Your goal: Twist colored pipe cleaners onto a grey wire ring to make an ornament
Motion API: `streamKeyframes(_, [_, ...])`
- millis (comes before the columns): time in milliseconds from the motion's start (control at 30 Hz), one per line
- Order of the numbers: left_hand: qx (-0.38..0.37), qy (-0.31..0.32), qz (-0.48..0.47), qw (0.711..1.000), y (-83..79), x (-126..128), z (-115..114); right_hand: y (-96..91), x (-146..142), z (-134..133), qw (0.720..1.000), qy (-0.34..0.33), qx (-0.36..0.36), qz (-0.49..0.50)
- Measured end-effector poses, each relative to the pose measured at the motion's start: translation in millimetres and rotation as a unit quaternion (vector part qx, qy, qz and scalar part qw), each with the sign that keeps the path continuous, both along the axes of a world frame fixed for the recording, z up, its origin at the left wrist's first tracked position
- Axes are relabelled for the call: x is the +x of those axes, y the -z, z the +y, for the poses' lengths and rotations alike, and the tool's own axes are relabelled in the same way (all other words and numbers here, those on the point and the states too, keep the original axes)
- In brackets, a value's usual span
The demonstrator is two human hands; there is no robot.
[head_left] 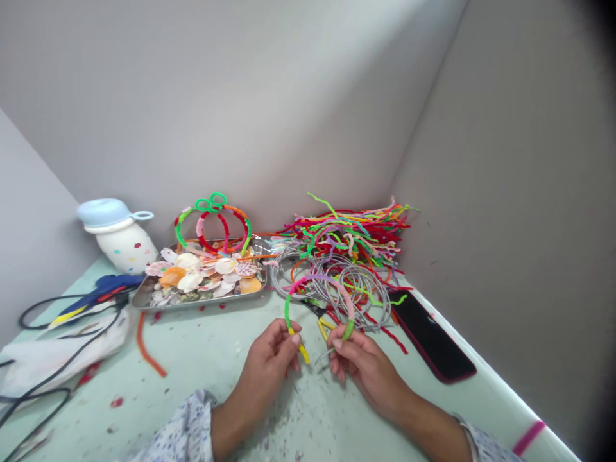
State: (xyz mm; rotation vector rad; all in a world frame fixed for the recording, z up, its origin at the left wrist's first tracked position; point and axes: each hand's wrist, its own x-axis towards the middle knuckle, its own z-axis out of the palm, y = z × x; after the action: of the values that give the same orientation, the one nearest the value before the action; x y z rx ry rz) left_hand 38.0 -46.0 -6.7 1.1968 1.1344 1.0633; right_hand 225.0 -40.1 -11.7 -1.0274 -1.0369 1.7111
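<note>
Hoop (pixel 316 277) is held over the counter (pixel 206 378), left hand (pixel 276 350) pinching its yellow end, right hand (pixel 362 358) the green one. Mid-wrapping, I'd guess; that thin tip (pixel 323 356), maybe bare wire, calls for covering.

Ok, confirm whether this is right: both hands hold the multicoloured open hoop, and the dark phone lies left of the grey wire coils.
Wrong side: the head view shows the dark phone lying right of the grey wire coils, not left. The left hand and right hand do hold the multicoloured open hoop.
</note>
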Motion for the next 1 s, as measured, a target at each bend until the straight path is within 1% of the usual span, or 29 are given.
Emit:
streamKeyframes(200, [0.007,-0.007,-0.018,1.0,3.5,0,2,-0.5,0,-1,1.0,0.004,0.003,0.003])
streamKeyframes(367, [0.013,-0.029,-0.022,0.999,4.4,-1,3,-0.7,0,0,1.0,0.019,0.005,0.022])
streamKeyframes(500, [0.01,-0.048,-0.02,0.999,5.4,-1,5,-1.2,2,2,0.999,0.008,0.002,0.032])
streamKeyframes(633, [0.001,-0.051,-0.02,0.999,3.9,0,6,-1.3,3,4,1.0,-0.008,0.016,0.006])
streamKeyframes(767, [0.001,-0.057,-0.032,0.998,2.3,0,6,-3.8,1,2,1.0,-0.01,0.023,-0.017])
streamKeyframes(833, [-0.001,-0.067,-0.041,0.997,1.1,0,6,-7.4,0,0,0.998,-0.016,0.034,-0.043])
streamKeyframes(900, [-0.007,-0.08,-0.051,0.995,-0.3,-1,7,-13.4,2,2,0.993,-0.01,0.057,-0.102])
streamKeyframes(967, [-0.011,-0.093,-0.063,0.994,-1.2,-2,7,-22.5,9,9,0.976,0.027,0.115,-0.184])
streamKeyframes(1000, [-0.013,-0.097,-0.068,0.993,-1.2,-2,8,-28.4,14,16,0.956,0.054,0.168,-0.233])
